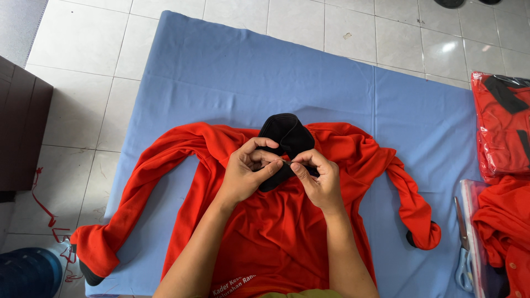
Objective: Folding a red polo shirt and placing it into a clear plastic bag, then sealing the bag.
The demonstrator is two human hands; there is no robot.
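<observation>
Fingers (276, 165) of both hands pinching black collar (287, 135)

A small garment workshop on a tiled floor is showing itself: beside the blue cloth mat (232, 72) are lying scissors (462, 251) and bagged red shirts (502, 127) (finished stock, stacked).

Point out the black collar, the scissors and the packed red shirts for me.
black collar (284, 131): head view, on its raised upper fold.
scissors (462, 265): head view, on the light-blue handles.
packed red shirts (499, 149): head view, on the clear wrap's front.
</observation>
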